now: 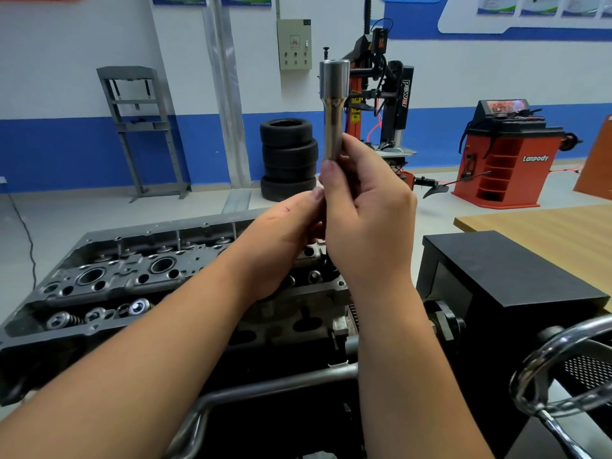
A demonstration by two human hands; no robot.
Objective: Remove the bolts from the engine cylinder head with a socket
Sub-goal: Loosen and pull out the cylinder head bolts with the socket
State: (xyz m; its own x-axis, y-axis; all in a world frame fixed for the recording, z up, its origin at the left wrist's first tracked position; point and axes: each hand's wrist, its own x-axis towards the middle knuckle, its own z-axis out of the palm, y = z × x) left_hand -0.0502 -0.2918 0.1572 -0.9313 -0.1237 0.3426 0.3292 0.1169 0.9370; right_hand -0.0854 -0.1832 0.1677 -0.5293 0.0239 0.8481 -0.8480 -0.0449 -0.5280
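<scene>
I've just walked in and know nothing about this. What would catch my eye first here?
First, the long shiny socket, held upright in the middle of the view by both hands: the right hand wraps its lower part and the left hand grips just below. Beneath them lies the grey engine cylinder head, its top open. Behind, a stack of black tyres stands by the blue and white wall.

From my remote feed: the socket's [333,107] lower end is buried inside my right hand [367,213] and left hand [284,240], so I cannot see what it carries. My forearms cover the cylinder head's [109,279] right half. The chrome handwheel [559,366] runs off the frame's right edge.
</scene>
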